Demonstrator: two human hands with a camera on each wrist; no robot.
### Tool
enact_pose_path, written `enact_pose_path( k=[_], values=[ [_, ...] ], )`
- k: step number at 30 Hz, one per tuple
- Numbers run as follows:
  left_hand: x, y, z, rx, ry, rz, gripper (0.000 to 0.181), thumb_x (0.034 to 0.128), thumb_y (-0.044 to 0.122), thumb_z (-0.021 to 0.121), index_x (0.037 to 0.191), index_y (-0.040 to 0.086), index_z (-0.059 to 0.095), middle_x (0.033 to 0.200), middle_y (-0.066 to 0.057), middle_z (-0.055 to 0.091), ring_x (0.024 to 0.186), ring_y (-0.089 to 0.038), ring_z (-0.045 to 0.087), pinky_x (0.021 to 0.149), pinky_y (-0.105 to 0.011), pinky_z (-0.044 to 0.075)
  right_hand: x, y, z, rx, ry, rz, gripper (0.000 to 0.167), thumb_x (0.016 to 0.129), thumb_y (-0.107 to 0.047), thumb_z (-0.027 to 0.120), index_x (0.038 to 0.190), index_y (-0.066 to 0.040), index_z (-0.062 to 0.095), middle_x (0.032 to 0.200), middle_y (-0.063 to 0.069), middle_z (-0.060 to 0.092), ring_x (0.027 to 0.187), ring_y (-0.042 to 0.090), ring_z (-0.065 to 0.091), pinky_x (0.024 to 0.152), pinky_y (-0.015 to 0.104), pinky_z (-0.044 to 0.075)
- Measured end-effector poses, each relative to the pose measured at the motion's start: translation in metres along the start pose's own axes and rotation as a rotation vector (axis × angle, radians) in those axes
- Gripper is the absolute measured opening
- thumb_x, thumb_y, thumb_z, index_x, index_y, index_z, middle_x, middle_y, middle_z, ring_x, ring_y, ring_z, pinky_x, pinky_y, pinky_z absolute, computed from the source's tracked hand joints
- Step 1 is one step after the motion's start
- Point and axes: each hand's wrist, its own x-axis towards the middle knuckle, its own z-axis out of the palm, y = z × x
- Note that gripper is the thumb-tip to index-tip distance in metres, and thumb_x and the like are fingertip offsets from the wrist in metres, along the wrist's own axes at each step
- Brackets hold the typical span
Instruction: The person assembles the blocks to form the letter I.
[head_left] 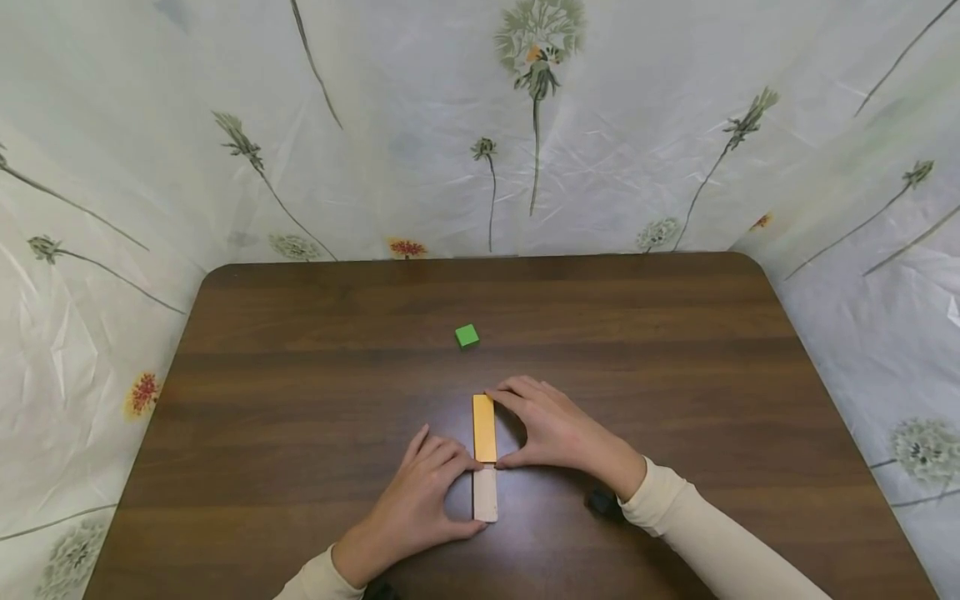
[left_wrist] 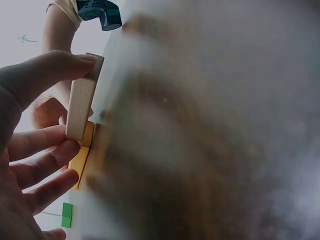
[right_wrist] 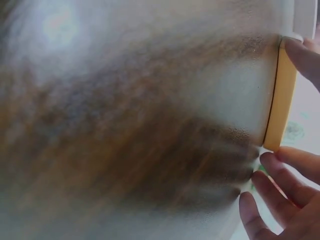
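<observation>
Dark wood-grain table (head_left: pixel 300 383), flower-printed sheeting (head_left: pixel 420 125) on three sides, my left hand (head_left: pixel 420 492) pinching the pale block (head_left: pixel 485 496), my right hand (head_left: pixel 558 429) the yellow block (head_left: pixel 483 427), both aligned lengthwise mid-table, green block (head_left: pixel 467 336) beyond.

A brown wooden table (head_left: pixel 300 375) with rounded far corners carries a few blocks, and darker bands of grain run across its top from left to right. On the far half, close to the middle, lies a small green block (head_left: pixel 467 337), set slightly askew. Nearer, a long yellow block (head_left: pixel 483 427) lies with its length running from near to far. A pale wooden block (head_left: pixel 485 495) is in line with its near end; whether this one rests fully on the tabletop is hard to tell.
</observation>
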Motion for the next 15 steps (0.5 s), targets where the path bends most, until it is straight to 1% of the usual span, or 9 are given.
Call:
enact_pose_path(
  k=[7, 15],
  values=[
    [-0.0014, -0.0026, 0.0034, 0.003, -0.019, -0.013, 0.060, 0.0667, 0.052, 0.095, 0.114, 0.023, 0.070, 0.112, 0.011, 0.064, 0.117, -0.012, 0.054, 0.120, -0.067, 0.031, 0.0006, -0.0003, -0.0005, -0.001, 0.003, -0.006, 0.097, 0.070, -0.059, 0.090, 0.147, -0.011, 0.057, 0.135, 0.002, 0.060, 0.126, 0.019, 0.057, 0.103, 0.044, 0.052],
    [-0.0018, -0.0033, 0.0037, 0.010, -0.004, -0.005, 0.060, 0.0666, 0.050, 0.096, 0.115, 0.024, 0.071, 0.112, 0.010, 0.064, 0.116, -0.013, 0.055, 0.119, -0.066, 0.032, 0.0006, -0.0010, -0.0010, -0.002, 0.002, -0.004, 0.097, 0.069, -0.058, 0.091, 0.147, -0.011, 0.057, 0.135, 0.002, 0.060, 0.126, 0.020, 0.056, 0.103, 0.045, 0.052]
  ],
)
